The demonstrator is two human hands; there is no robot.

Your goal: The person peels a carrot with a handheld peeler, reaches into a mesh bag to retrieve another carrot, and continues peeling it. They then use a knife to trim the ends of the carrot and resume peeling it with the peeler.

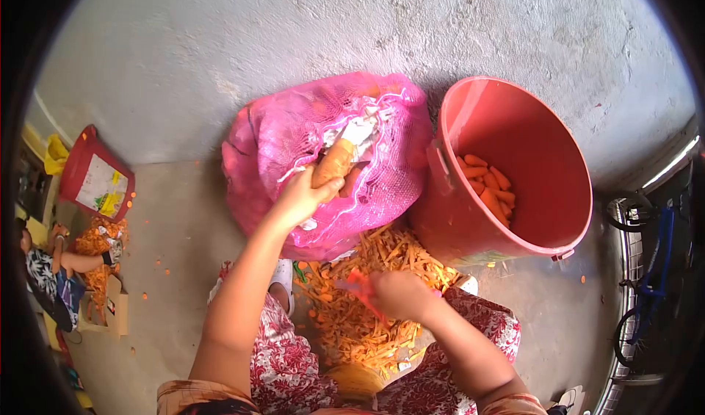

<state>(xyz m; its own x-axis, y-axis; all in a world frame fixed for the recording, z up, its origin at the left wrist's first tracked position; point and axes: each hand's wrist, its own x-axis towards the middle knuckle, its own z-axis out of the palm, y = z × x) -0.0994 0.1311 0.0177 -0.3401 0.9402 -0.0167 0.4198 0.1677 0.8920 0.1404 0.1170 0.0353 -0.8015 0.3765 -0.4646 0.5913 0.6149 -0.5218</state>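
Note:
My left hand is wrapped round the lower end of an unpeeled carrot, above the opening of a pink mesh sack. White paper-like scraps show in the sack's mouth. My right hand is closed on a red peeler, lower down and slightly blurred. Beneath it, a heap of carrot peelings covers the floor between my legs. To the right of the sack stands a large red bucket, with several peeled carrots at its bottom.
A rough grey wall rises behind the sack and bucket. At far left another person sits beside more peelings, a cardboard box and a tilted red bucket. A blue bicycle stands at far right.

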